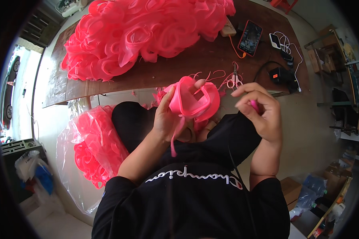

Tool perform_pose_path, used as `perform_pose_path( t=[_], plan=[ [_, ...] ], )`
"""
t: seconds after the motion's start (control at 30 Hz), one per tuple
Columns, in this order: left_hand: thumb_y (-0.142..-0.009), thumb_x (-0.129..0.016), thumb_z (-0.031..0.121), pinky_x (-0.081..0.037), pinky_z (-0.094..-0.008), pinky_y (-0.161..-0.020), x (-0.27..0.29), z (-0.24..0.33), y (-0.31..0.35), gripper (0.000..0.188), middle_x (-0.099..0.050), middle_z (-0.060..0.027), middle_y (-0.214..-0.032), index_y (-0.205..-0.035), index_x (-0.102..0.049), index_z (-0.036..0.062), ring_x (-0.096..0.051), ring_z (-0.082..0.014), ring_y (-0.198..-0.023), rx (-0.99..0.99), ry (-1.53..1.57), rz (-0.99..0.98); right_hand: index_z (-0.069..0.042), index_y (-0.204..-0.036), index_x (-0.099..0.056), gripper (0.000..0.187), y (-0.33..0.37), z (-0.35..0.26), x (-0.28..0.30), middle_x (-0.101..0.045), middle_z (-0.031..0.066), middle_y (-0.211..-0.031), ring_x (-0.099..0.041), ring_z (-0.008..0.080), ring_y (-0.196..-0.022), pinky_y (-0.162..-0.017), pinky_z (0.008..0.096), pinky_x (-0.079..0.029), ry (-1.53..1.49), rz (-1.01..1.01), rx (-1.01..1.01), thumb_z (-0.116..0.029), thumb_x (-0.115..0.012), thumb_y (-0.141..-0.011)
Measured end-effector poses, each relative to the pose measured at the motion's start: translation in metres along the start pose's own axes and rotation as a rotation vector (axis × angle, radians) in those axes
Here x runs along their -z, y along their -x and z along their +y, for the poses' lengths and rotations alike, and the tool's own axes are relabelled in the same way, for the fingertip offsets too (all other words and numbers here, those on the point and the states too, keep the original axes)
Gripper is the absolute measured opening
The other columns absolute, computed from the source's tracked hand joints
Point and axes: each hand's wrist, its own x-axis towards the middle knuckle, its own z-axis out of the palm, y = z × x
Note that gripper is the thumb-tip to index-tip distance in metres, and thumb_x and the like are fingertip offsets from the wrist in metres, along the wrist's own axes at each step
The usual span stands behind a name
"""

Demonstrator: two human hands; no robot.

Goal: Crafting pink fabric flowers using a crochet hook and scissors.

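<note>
Above my lap, my left hand (162, 115) grips a bright pink sheer fabric ruffle (187, 104), curled into loose loops like a fabric flower. One fingertip shows through its opening, and a narrow pink strip (177, 137) dangles below. To the right, apart from the ruffle, my right hand (263, 113) is raised with curled fingers. A small magenta object (254, 105) sits within those fingers, mostly hidden, so its kind is unclear. Scissors with pale handles (234, 81) lie at the table edge between the hands, beside loose pink thread (217, 75).
A large heap of pink ruffled fabric (143, 36) covers the brown table (119, 86) at far left. A phone (250, 38), a white device with cable (275, 40) and a black adapter (280, 75) lie at right. A plastic bag of pink ruffles (93, 139) stands left of my legs.
</note>
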Motion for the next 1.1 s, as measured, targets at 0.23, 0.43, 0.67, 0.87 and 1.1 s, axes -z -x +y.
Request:
perform_pose_path(
  t=[0.23,0.43,0.67,0.87,1.1],
  plan=[
    [-0.092,-0.051,0.048,-0.047,-0.0442,-0.1,-0.001,-0.004,0.019,0.071,-0.044,-0.0206,-0.14,-0.139,-0.04,-0.0042,-0.051,-0.0325,-0.123,0.104,-0.371,-0.207,-0.001,-0.107,-0.069,0.022,-0.037,0.011,-0.03,-0.058,0.0057,-0.097,-0.056,0.0116,-0.087,-0.075,0.0228,-0.044,0.045,0.045,0.01,-0.012,-0.07,-0.088],
    [-0.091,-0.053,0.045,-0.045,-0.0464,-0.103,0.001,-0.001,0.022,0.07,-0.051,-0.0223,-0.132,-0.137,-0.041,-0.0064,-0.053,-0.0358,-0.122,0.138,-0.337,-0.275,-0.002,-0.1,-0.07,0.019,-0.048,0.021,-0.034,-0.059,0.0056,-0.092,-0.059,0.0144,-0.082,-0.074,0.0268,-0.047,-0.119,-0.21,0.077,-0.009,-0.073,-0.083],
    [-0.089,-0.056,0.041,-0.043,-0.0456,-0.104,0.006,-0.001,0.026,0.069,-0.054,-0.0226,-0.129,-0.134,-0.044,-0.0101,-0.053,-0.0344,-0.122,0.168,-0.409,-0.184,-0.002,-0.082,-0.058,0.022,-0.042,0.037,-0.043,-0.052,0.0003,-0.085,-0.047,0.0054,-0.066,-0.058,0.0214,-0.037,-0.455,-0.151,-0.112,-0.02,-0.063,-0.095],
    [-0.084,-0.064,0.036,-0.045,-0.0409,-0.101,0.02,0.009,0.033,0.074,-0.052,-0.0194,-0.132,-0.138,-0.04,-0.0091,-0.057,-0.0306,-0.117,0.075,-0.453,-0.174,-0.01,-0.091,-0.049,0.026,-0.023,0.067,-0.01,-0.052,0.0021,-0.09,-0.031,0.0013,-0.052,-0.045,0.0175,-0.024,-0.747,0.263,-0.297,-0.033,-0.048,-0.102],
    [-0.077,-0.066,0.033,-0.053,-0.0405,-0.09,0.02,0.018,0.031,0.081,-0.056,-0.0243,-0.125,-0.137,-0.036,-0.0114,-0.062,-0.032,-0.109,0.006,-0.294,-0.134,-0.007,-0.099,-0.049,0.021,0.014,0.091,0.079,-0.045,-0.0027,-0.077,-0.029,0.0019,-0.051,-0.043,0.0182,-0.022,-1.003,0.622,-0.177,-0.027,-0.046,-0.104]
  ],
)
